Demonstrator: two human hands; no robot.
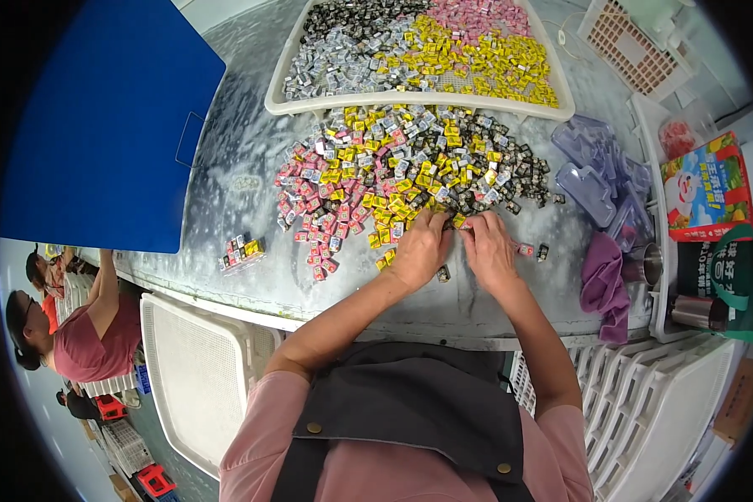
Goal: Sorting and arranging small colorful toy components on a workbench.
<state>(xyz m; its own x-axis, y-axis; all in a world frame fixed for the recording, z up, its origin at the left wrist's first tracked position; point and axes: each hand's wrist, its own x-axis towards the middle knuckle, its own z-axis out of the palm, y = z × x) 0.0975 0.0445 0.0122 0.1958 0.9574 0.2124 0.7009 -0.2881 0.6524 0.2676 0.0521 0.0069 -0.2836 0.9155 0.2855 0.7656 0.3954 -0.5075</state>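
My left hand and my right hand are close together at the near edge of a loose pile of small block-shaped pieces in yellow, pink, black and white. The fingers of both hands are closed, fingertips meeting around a small yellow block. A pinkish block shows by the right fingertips; whether it is gripped is unclear. Close to the right hand lie a red-and-white block and a black block. Another dark block is on the table between my wrists.
Behind the pile stands a white tray of similar blocks grouped by colour. A small set of blocks lies at left, near a blue panel. Purple plastic pieces and a purple cloth are at right. Co-workers sit far left.
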